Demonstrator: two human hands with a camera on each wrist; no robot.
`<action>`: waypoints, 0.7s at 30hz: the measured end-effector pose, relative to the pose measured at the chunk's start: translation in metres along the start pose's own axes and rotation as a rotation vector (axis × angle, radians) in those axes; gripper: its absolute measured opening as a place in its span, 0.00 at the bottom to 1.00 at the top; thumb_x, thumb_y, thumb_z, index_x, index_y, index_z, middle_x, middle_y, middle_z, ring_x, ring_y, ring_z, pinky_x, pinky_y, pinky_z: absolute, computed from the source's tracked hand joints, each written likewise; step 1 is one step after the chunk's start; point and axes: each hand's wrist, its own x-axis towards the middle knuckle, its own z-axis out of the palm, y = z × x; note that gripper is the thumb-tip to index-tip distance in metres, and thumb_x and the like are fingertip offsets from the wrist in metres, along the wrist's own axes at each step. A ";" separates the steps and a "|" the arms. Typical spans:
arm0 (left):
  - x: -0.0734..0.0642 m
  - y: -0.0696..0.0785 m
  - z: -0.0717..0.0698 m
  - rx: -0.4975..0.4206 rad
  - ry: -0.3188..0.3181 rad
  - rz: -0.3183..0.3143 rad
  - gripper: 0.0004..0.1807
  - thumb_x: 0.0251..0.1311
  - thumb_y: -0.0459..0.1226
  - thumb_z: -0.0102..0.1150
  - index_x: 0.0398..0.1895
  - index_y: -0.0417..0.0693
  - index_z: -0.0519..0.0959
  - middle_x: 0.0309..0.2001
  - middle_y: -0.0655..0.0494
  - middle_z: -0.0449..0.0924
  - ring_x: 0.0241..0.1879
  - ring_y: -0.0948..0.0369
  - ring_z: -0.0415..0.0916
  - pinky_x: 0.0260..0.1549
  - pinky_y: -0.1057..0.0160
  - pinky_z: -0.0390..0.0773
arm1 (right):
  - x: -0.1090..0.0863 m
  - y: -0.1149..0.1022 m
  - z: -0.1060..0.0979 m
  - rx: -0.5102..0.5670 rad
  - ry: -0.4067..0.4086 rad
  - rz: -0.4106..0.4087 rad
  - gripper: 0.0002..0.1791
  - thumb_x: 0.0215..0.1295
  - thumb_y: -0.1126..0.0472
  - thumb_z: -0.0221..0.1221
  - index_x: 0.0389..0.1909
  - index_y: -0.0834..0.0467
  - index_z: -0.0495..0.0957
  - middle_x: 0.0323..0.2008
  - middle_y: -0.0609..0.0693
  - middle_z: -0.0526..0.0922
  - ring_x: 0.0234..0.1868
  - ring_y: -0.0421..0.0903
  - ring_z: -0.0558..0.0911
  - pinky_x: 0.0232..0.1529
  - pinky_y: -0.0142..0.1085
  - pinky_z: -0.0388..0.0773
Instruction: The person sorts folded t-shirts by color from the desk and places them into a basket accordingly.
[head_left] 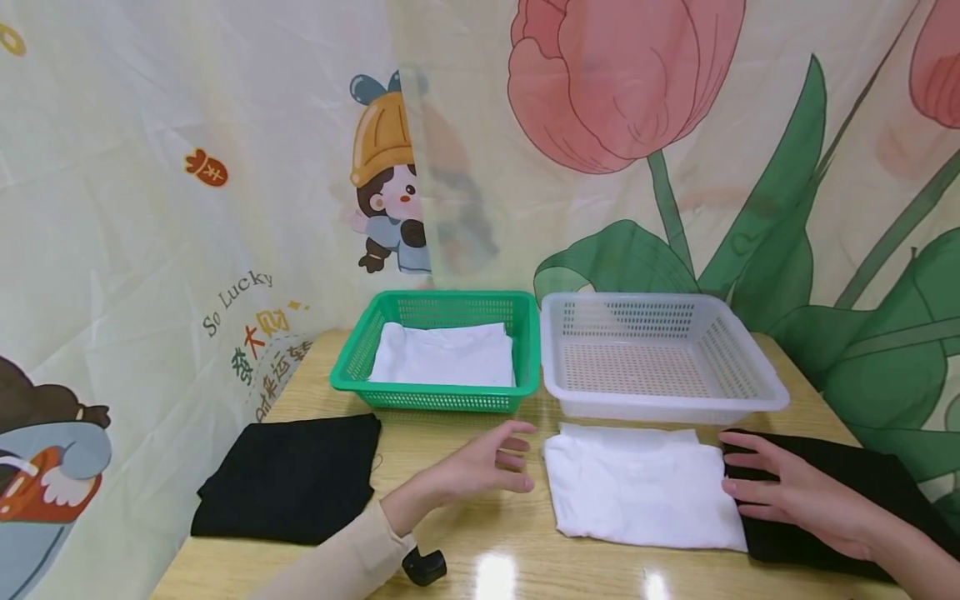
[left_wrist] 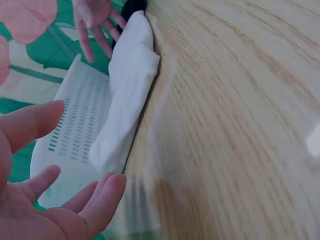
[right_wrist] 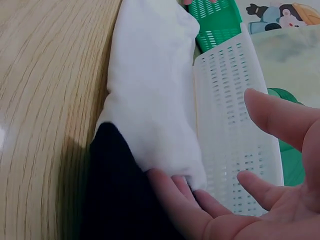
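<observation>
A folded white cloth lies on the table in front of the white basket. My left hand hovers just left of it, fingers spread and holding nothing. On the other side my right hand has its fingertips right at the cloth's right edge, thumb and fingers apart. Beneath that hand is a folded black cloth, which meets the white one. In the right wrist view the fingers reach to the end of the white cloth.
A green basket at the back left holds another folded white cloth. A second folded black cloth lies at the table's left. A small black object sits by my left sleeve. Behind the table hangs a printed curtain.
</observation>
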 end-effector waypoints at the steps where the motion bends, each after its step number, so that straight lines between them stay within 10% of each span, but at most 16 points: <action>1: 0.002 -0.001 0.001 -0.002 -0.006 -0.009 0.41 0.66 0.36 0.74 0.79 0.57 0.65 0.73 0.39 0.70 0.66 0.46 0.76 0.61 0.49 0.80 | 0.001 -0.001 0.001 0.002 0.001 0.010 0.49 0.83 0.52 0.56 0.84 0.66 0.31 0.76 0.82 0.45 0.67 0.62 0.77 0.61 0.53 0.82; 21: 0.012 -0.006 0.003 -0.103 -0.023 -0.087 0.43 0.67 0.34 0.72 0.81 0.55 0.61 0.69 0.40 0.72 0.66 0.46 0.76 0.64 0.44 0.78 | 0.018 0.012 0.026 0.095 -0.065 -0.034 0.48 0.84 0.54 0.55 0.84 0.65 0.32 0.77 0.81 0.45 0.69 0.58 0.74 0.61 0.50 0.82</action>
